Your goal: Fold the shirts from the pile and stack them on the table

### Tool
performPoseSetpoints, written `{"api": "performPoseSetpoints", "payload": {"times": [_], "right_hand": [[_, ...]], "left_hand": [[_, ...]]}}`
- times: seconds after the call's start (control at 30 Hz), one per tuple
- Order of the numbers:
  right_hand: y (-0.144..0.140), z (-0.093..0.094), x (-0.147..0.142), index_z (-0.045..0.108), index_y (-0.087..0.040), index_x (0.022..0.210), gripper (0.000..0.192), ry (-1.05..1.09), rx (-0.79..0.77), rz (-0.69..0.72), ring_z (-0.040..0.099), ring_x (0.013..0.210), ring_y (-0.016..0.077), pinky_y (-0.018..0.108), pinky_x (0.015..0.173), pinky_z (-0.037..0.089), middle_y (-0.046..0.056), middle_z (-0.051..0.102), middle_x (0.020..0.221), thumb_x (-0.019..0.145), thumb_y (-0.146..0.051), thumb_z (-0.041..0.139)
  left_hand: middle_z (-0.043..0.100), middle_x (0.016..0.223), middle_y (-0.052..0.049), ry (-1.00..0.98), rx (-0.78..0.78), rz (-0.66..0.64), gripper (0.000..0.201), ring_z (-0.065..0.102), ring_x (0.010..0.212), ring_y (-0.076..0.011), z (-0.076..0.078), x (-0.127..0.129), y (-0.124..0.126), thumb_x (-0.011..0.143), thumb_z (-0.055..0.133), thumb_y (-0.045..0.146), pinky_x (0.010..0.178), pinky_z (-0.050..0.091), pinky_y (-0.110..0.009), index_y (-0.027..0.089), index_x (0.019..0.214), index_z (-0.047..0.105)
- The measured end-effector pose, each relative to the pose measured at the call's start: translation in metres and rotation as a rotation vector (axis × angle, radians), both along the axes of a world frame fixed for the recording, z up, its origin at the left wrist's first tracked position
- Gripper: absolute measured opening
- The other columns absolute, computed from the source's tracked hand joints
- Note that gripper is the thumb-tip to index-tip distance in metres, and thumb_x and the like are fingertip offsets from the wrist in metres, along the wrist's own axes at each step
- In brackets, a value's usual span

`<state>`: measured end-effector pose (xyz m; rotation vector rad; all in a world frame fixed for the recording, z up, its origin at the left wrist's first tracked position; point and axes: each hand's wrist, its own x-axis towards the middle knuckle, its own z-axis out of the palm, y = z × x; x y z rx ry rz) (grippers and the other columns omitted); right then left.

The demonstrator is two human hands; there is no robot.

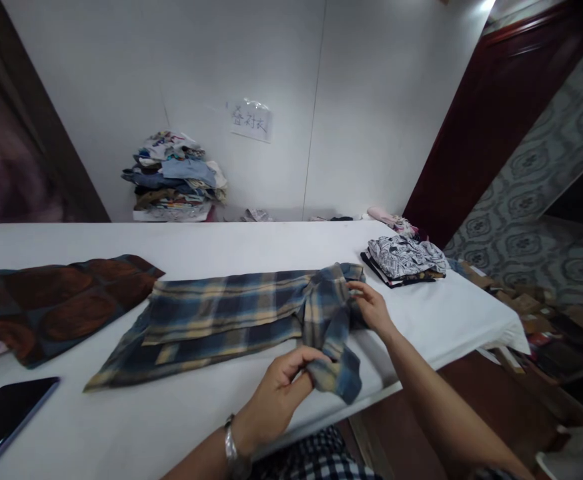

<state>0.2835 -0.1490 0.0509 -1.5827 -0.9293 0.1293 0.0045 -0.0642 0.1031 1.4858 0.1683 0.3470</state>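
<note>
A blue and tan plaid shirt (221, 313) lies lengthwise on the white table (251, 247), partly folded. My left hand (279, 390), with a metal bracelet on its wrist, pinches the cuff end of a sleeve near the table's front edge. My right hand (371, 308) grips the bunched cloth at the shirt's right end, where the sleeve meets the body. Both hands are closed on the fabric.
A dark red and teal patterned garment (56, 300) lies at the left. A dark tablet (6, 417) sits at the front left corner. A small stack of folded shirts (404, 259) rests at the right end. A heap of clothes (174, 177) stands against the back wall. Cardboard boxes (536, 313) lie on the floor at right.
</note>
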Motion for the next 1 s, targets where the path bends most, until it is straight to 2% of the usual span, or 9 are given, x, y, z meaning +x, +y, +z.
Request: {"api": "performPoseSetpoints", "payload": {"times": [0.17, 0.3, 0.5, 0.57, 0.63, 0.73, 0.8, 0.93, 1.0], "right_hand": [[0.045, -0.005, 0.062, 0.069, -0.022, 0.108, 0.059, -0.171, -0.359, 0.191, 0.050, 0.126, 0.0221, 0.042, 0.113, 0.031, 0.003, 0.065, 0.123, 0.058, -0.007, 0.042], [0.065, -0.008, 0.084, 0.075, -0.021, 0.093, 0.048, -0.145, -0.534, 0.304, 0.063, 0.107, 0.0236, 0.040, 0.103, 0.043, 0.005, 0.073, 0.105, 0.059, -0.007, 0.044], [0.046, -0.007, 0.096, 0.075, -0.020, 0.100, 0.033, -0.117, -0.555, 0.350, 0.062, 0.108, 0.0260, 0.043, 0.103, 0.042, 0.005, 0.072, 0.110, 0.080, -0.027, 0.050], [0.040, -0.006, 0.095, 0.072, -0.021, 0.108, 0.037, -0.081, -0.535, 0.337, 0.059, 0.113, 0.0270, 0.044, 0.104, 0.041, 0.006, 0.068, 0.118, 0.085, -0.039, 0.049], [0.039, -0.008, 0.094, 0.069, -0.021, 0.113, 0.040, -0.059, -0.520, 0.329, 0.059, 0.113, 0.0271, 0.044, 0.102, 0.043, 0.007, 0.067, 0.120, 0.083, -0.044, 0.055], [0.045, -0.011, 0.092, 0.072, -0.020, 0.104, 0.033, -0.126, -0.488, 0.306, 0.064, 0.100, 0.0257, 0.043, 0.095, 0.047, 0.007, 0.072, 0.107, 0.077, -0.037, 0.063], [0.052, -0.011, 0.093, 0.073, -0.019, 0.095, 0.026, -0.163, -0.424, 0.271, 0.065, 0.092, 0.0236, 0.042, 0.091, 0.048, 0.005, 0.073, 0.096, 0.079, -0.033, 0.058], [0.064, -0.001, 0.096, 0.072, -0.019, 0.095, 0.026, -0.158, -0.289, 0.267, 0.064, 0.092, 0.0204, 0.036, 0.089, 0.048, 0.004, 0.072, 0.097, 0.081, -0.031, 0.054], [0.070, 0.006, 0.098, 0.072, -0.019, 0.092, 0.024, -0.165, -0.311, 0.239, 0.065, 0.089, 0.0200, 0.034, 0.085, 0.048, 0.004, 0.073, 0.094, 0.080, -0.030, 0.054]], "left_hand": [[0.068, 0.086, -0.001, -0.054, -0.006, -0.042, 0.019, 0.059, 0.076, -0.0120, 0.016, -0.005, 0.002, 0.087, 0.058, 0.037, 0.071, 0.046, -0.022, 0.025, 0.095, 0.069], [0.070, 0.089, -0.001, -0.105, -0.054, 0.010, 0.014, 0.061, 0.078, -0.0127, 0.033, -0.003, 0.016, 0.084, 0.063, 0.032, 0.070, 0.048, -0.021, 0.025, 0.092, 0.072], [0.071, 0.087, 0.000, -0.438, -0.392, 0.511, 0.012, 0.064, 0.082, -0.0146, 0.066, 0.013, 0.104, 0.078, 0.065, 0.022, 0.076, 0.054, -0.023, 0.025, 0.088, 0.069], [0.071, 0.084, 0.000, -0.486, -0.523, 0.680, 0.018, 0.065, 0.083, -0.0141, 0.055, 0.016, 0.143, 0.082, 0.052, 0.014, 0.077, 0.055, -0.024, 0.023, 0.084, 0.067], [0.070, 0.075, 0.000, -0.315, -0.702, 0.814, 0.024, 0.065, 0.074, -0.0137, 0.032, 0.016, 0.173, 0.083, 0.043, 0.009, 0.072, 0.056, -0.026, 0.020, 0.079, 0.064], [0.070, 0.073, -0.002, 0.082, -0.737, 0.840, 0.019, 0.067, 0.074, -0.0177, -0.007, 0.012, 0.194, 0.082, 0.045, 0.012, 0.069, 0.057, -0.032, 0.017, 0.084, 0.063], [0.070, 0.072, -0.002, 0.243, -0.688, 0.836, 0.015, 0.067, 0.074, -0.0190, -0.020, 0.011, 0.197, 0.082, 0.048, 0.013, 0.068, 0.057, -0.032, 0.017, 0.083, 0.062], [0.069, 0.069, 0.000, 0.193, -0.624, 0.866, 0.018, 0.066, 0.071, -0.0164, -0.013, 0.014, 0.201, 0.087, 0.042, 0.012, 0.067, 0.056, -0.030, 0.017, 0.084, 0.060], [0.067, 0.069, 0.002, 0.187, -0.466, 0.878, 0.019, 0.065, 0.072, -0.0143, -0.003, 0.015, 0.209, 0.087, 0.040, 0.010, 0.068, 0.055, -0.028, 0.017, 0.083, 0.057]]}}
